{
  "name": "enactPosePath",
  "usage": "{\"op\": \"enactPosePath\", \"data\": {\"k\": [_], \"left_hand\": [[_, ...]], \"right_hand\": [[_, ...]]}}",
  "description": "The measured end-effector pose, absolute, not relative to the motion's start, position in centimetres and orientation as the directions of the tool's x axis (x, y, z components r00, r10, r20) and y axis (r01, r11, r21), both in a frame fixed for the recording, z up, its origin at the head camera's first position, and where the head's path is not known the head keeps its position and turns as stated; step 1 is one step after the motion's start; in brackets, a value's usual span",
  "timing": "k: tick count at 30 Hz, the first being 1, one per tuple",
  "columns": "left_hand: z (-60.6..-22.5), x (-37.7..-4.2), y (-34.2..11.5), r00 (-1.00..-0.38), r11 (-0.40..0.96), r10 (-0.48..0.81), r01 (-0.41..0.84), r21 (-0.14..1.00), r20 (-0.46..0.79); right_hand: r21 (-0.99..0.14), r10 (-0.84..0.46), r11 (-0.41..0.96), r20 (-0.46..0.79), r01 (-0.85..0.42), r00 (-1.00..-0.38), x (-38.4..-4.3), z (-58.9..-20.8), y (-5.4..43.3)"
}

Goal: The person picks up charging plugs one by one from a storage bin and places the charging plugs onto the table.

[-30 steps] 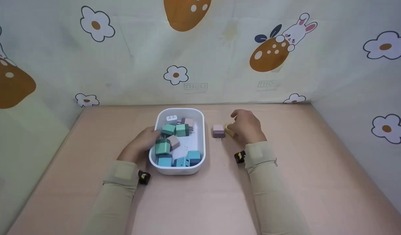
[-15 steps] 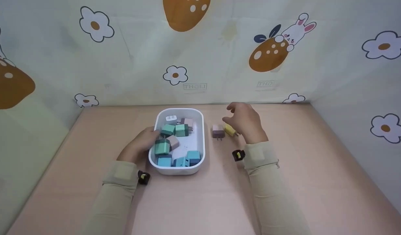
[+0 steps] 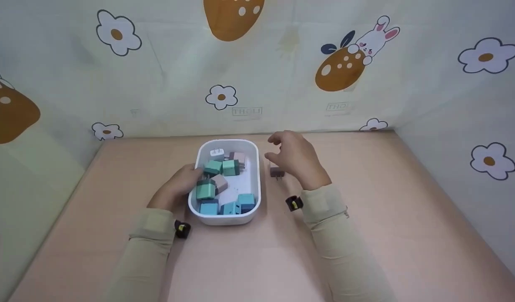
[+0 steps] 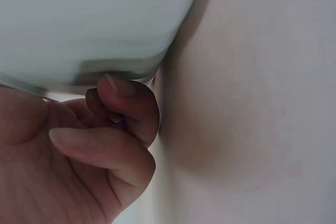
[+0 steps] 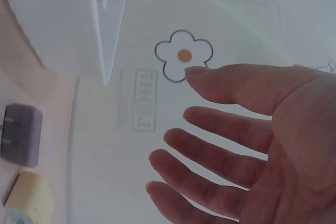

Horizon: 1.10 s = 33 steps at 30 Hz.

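A white plastic bin (image 3: 257,184) holds several plug-in chargers: green chargers (image 3: 206,191), blue chargers (image 3: 209,208), pink chargers (image 3: 239,157) and a white charger (image 3: 217,154). My left hand (image 3: 177,184) grips its left side, thumb at the rim; in the left wrist view, curled fingers lie against the outer wall (image 4: 79,19). Raised right of the bin is my right hand (image 3: 299,159), fingers spread and holding nothing. Below it a mauve charger (image 3: 277,172) lies on the table, prongs toward me. A yellow charger (image 5: 30,199) beside it shows in the right wrist view; the hand hides it from the head view.
The pinkish table (image 3: 240,268) runs back to a cloth wall (image 3: 177,113) printed with flowers, rabbits and brown fruit. Similar cloth closes off the left and right sides. A small black wrist camera (image 3: 294,203) sits at the right cuff, another (image 3: 182,229) at the left.
My right hand let go of the yellow charger beside the mauve one, then rose and shifted left toward the bin. The left hand stays on the bin; the head view has turned slightly.
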<state>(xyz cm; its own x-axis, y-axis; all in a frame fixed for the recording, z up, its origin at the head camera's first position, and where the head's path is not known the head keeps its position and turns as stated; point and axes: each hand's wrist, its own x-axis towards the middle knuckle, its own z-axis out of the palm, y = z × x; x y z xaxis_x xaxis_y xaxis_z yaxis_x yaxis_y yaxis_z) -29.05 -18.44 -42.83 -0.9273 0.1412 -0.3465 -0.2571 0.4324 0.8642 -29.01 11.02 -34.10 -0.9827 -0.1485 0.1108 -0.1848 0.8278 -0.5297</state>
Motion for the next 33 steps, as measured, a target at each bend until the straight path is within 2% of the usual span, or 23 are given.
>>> {"op": "enactPosePath", "data": {"k": [8, 16, 33], "left_hand": [[-42.9, -29.2, -18.5, -0.933, 0.482, 0.142, -0.225, 0.847, -0.329], [-42.9, -29.1, -18.6, -0.928, 0.473, 0.145, -0.24, 0.848, -0.344], [-42.8, -28.6, -18.7, -0.926, 0.37, 0.167, -0.26, 0.892, -0.339]], "right_hand": [[-0.492, -0.275, 0.81, 0.161, -0.318, -0.948, -27.7, -34.2, 8.4], [-0.453, -0.389, 0.783, 0.177, -0.426, -0.904, -26.5, -34.7, 6.0], [-0.347, -0.557, 0.756, 0.106, -0.556, -0.824, -26.0, -38.2, 3.2]]}}
